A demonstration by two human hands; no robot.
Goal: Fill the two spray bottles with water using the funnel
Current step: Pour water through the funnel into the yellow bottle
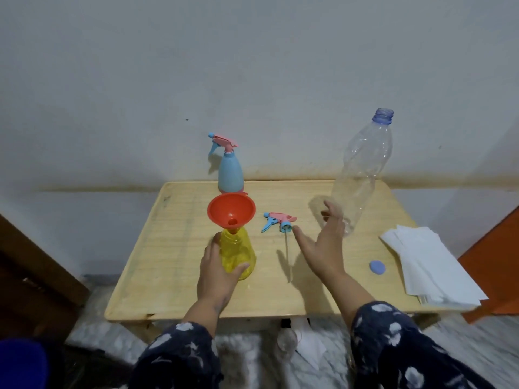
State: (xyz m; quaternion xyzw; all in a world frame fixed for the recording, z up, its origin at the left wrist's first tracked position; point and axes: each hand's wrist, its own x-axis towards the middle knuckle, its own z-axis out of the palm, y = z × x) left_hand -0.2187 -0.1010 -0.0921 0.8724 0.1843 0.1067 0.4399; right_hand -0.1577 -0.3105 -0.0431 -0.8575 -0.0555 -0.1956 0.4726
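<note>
A yellow spray bottle point(238, 254) stands uncapped on the wooden table point(174, 248), with an orange funnel point(230, 209) seated in its neck. My left hand point(217, 272) grips the yellow bottle's body from the left. The bottle's pink and blue spray head point(279, 221) lies on the table to its right, dip tube pointing toward me. My right hand point(323, 242) hovers open just left of a tall clear plastic bottle point(362, 172), which stands uncapped and looks empty. A blue spray bottle point(230, 172) with its head on stands at the table's back edge.
A blue bottle cap point(377, 267) lies near a stack of white paper napkins point(432, 265) at the table's right edge. A white wall rises just behind the table. An orange panel point(497, 265) stands at the right, dark wooden furniture at the left.
</note>
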